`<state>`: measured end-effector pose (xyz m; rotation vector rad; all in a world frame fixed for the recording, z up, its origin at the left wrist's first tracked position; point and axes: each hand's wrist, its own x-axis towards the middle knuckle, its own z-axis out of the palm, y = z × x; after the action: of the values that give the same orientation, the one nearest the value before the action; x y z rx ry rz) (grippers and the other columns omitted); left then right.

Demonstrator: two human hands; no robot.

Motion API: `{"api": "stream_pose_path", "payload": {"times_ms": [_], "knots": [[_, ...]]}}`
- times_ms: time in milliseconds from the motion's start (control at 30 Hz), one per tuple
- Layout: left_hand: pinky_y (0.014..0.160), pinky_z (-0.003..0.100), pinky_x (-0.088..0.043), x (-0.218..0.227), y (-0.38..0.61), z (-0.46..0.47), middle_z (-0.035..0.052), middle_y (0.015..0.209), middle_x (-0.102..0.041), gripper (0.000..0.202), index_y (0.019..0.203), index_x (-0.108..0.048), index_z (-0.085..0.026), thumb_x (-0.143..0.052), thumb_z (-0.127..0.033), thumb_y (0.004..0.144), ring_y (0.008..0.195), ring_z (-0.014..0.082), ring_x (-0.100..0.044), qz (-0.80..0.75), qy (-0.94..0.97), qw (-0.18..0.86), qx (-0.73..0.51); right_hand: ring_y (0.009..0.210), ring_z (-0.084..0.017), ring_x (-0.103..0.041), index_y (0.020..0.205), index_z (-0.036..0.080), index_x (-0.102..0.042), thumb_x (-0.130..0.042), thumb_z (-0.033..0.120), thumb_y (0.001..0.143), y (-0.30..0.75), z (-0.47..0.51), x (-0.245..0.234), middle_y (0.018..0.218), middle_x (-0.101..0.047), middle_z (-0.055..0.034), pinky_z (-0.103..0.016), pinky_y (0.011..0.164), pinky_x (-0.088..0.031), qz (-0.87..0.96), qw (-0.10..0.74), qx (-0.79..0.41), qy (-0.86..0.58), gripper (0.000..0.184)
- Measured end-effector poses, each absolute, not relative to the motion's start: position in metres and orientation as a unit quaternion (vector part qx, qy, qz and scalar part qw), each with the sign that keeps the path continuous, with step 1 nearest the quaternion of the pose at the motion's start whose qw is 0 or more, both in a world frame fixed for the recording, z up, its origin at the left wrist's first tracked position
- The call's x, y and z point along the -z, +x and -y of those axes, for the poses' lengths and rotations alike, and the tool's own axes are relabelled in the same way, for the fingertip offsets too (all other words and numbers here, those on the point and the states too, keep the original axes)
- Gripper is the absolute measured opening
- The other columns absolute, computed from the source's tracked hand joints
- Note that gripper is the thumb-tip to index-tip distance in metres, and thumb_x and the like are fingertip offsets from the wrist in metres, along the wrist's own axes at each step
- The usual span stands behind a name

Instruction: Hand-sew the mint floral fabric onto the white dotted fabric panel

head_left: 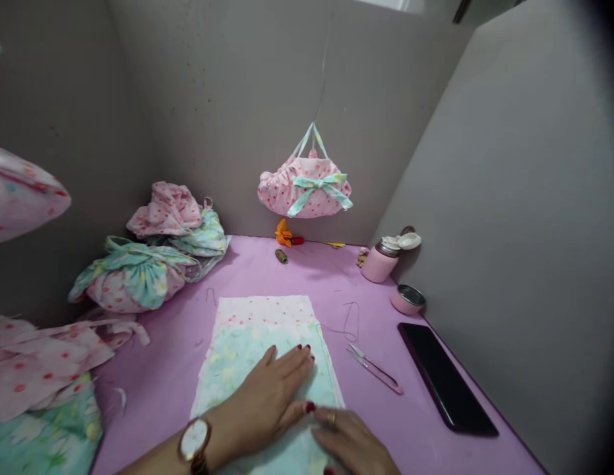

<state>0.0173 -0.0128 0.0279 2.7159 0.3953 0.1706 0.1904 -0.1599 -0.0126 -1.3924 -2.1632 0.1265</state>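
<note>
- Nearest the lens: left hand (262, 402), open and palm down on the cloth, fingers spread, gripping nothing; a round wristwatch (194, 440) sits on its wrist.
- Right hand (349, 442): open, fingers lightly curved, resting on the same cloth just beside the left fingertips, holding nothing; gold ring (331, 419) on one finger.
- Cotton panel (260, 349): lies flat under both hands, mint floral below, pink-dotted toward the far end.
- Technique, judged: even palm pressure, worked from the middle toward the edges, should best keep the cloth from creeping.
- Lilac tabletop (153, 389): loose thread lies on it.
- Right of the cloth: pink-handled snips (373, 369), then a black phone (448, 379).
- Far right corner: pink flask (380, 260), small pink cup (408, 299).
- Far edge: thread spool (281, 256).
- Left: floral fabric bundles (133, 277), pink-dotted offcuts (39, 363).
- Above: gathered pink pouch (305, 188) hangs against a grey wall (499, 218).
</note>
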Motion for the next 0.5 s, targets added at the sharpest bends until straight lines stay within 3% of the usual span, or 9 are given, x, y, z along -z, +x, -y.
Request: {"api": "stream_pose_path", "payload": {"times_ms": [100, 200, 367, 433, 500], "knots": [[0.106, 0.052, -0.025, -0.024, 0.002, 0.021, 0.0079, 0.147, -0.03, 0.051, 0.142, -0.019, -0.024, -0.032, -0.035, 0.094, 0.134, 0.0232, -0.027, -0.146, 0.971, 0.181, -0.06, 0.126, -0.029, -0.038, 0.136, 0.013, -0.038, -0.046, 0.026, 0.088, 0.186, 0.137, 0.003, 0.137, -0.041, -0.0173, -0.047, 0.097, -0.041, 0.79, 0.216, -0.049, -0.571, 0.05], [0.106, 0.053, -0.023, -0.015, -0.012, 0.002, 0.0077, 0.147, -0.03, 0.051, 0.142, -0.02, -0.026, -0.032, -0.037, 0.094, 0.134, 0.0237, -0.027, -0.159, 0.972, 0.167, -0.051, 0.132, -0.034, -0.023, 0.141, 0.008, -0.025, -0.049, 0.032, 0.086, 0.18, 0.122, 0.006, 0.143, -0.023, -0.0202, -0.055, 0.099, -0.034, 0.791, 0.131, -0.096, -0.59, 0.065], [0.103, 0.055, -0.023, -0.015, -0.041, -0.057, 0.0123, 0.144, -0.036, 0.049, 0.136, -0.034, -0.021, -0.036, -0.04, 0.091, 0.132, 0.0283, -0.03, -0.3, 0.939, 0.152, -0.071, 0.133, -0.033, -0.017, 0.144, 0.014, -0.013, -0.048, 0.034, 0.087, 0.179, 0.121, 0.017, 0.145, -0.014, -0.016, -0.055, 0.101, -0.032, 0.791, 0.091, -0.115, -0.594, 0.07], [0.101, 0.046, -0.029, -0.022, -0.049, -0.074, 0.0165, 0.136, -0.045, 0.049, 0.13, -0.043, -0.016, -0.046, -0.036, 0.086, 0.125, 0.0289, -0.039, -0.372, 0.907, 0.165, -0.113, 0.133, -0.033, -0.018, 0.144, 0.017, -0.005, -0.047, 0.034, 0.088, 0.18, 0.123, 0.017, 0.146, -0.014, -0.015, -0.055, 0.1, -0.032, 0.794, 0.093, -0.104, -0.591, 0.072], [0.092, 0.038, -0.037, -0.029, -0.053, -0.085, 0.0152, 0.119, -0.059, 0.046, 0.121, -0.052, -0.015, -0.054, -0.033, 0.079, 0.111, 0.0283, -0.051, -0.397, 0.891, 0.182, -0.125, 0.133, -0.033, -0.019, 0.143, 0.019, 0.002, -0.046, 0.036, 0.089, 0.18, 0.123, 0.016, 0.146, -0.014, -0.0146, -0.056, 0.1, -0.033, 0.798, 0.093, -0.093, -0.588, 0.074]]}}
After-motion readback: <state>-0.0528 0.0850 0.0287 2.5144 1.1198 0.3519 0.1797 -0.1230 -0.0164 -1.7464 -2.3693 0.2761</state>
